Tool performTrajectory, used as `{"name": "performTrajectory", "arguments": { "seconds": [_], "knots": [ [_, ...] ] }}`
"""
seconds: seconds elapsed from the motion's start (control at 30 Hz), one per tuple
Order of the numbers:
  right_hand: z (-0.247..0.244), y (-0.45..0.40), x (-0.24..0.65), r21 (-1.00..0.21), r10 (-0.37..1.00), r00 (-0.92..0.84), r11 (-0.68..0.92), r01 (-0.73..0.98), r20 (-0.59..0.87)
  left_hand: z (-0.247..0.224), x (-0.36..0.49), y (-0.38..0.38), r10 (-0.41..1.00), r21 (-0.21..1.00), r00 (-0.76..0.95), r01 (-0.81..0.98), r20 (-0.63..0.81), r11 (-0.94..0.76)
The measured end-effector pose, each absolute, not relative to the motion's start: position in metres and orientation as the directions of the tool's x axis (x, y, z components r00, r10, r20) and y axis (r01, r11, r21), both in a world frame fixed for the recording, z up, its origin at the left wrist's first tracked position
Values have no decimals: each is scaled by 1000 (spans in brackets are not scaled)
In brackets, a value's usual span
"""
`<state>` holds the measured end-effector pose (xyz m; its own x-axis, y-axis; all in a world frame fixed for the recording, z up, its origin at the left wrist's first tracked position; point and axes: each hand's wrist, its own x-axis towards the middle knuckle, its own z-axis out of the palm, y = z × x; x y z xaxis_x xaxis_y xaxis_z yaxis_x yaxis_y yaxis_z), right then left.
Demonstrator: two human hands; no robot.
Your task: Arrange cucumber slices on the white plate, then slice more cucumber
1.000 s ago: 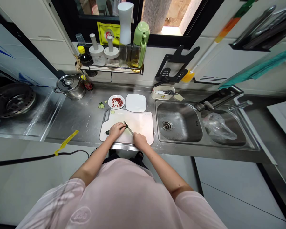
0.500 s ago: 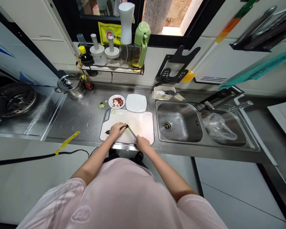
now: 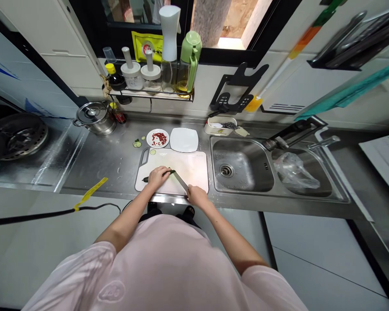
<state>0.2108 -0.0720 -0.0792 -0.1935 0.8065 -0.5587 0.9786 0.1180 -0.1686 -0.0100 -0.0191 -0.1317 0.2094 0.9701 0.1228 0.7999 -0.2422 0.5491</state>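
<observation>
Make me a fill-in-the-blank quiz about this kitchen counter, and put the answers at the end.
The right hand holds a ____.
The left hand is on the dark green vegetable.
The small red pieces lie on a round white ____.
The lidded pot stands to the ____ of the cutting board.

Answers: knife; plate; left.

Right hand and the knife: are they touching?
Touching. The head view shows the right hand closed round one end of the knife, its blade reaching over the cutting board.
</observation>
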Motion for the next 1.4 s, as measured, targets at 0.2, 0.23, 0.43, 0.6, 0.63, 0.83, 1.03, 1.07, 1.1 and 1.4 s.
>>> {"name": "performTrajectory", "arguments": {
  "seconds": [0.2, 0.23, 0.43, 0.6, 0.63, 0.83, 1.03, 1.07, 1.1, 1.4],
  "knots": [
    [-76, -69, 225, -143, 841, -156, 95, 985, -518, -129, -11, -20, 969, 550, 219, 798, 115, -246],
    [-75, -69, 225, -140, 848, -152, 92, 986, -508, -128, -11, -20, 968, 549, 221, 798, 114, -247],
    [-68, -68, 221, -115, 865, -98, 48, 992, -492, -125, -11, -20, 967, 544, 229, 800, 109, -251],
    [-68, -66, 213, -111, 868, -96, 48, 993, -486, -123, -10, -20, 972, 541, 211, 808, 102, -232],
    [-69, -66, 212, -112, 870, -96, 48, 993, -484, -123, -10, -20, 973, 539, 209, 810, 99, -229],
    [-77, -63, 203, -141, 874, -107, 44, 989, -474, -126, -11, -20, 974, 537, 198, 813, 108, -225],
    [-82, -57, 192, -166, 884, -112, 39, 985, -454, -124, -12, -20, 978, 542, 178, 815, 104, -206],
    [-83, -56, 190, -167, 887, -111, 39, 985, -449, -124, -13, -21, 979, 541, 177, 816, 101, -203],
    [-83, -56, 189, -168, 888, -110, 37, 985, -446, -123, -13, -21, 980, 541, 175, 817, 98, -200],
    [-80, -52, 184, -188, 895, -101, 19, 982, -435, -123, -16, -24, 988, 570, 118, 807, 103, -156]
  ]
}}
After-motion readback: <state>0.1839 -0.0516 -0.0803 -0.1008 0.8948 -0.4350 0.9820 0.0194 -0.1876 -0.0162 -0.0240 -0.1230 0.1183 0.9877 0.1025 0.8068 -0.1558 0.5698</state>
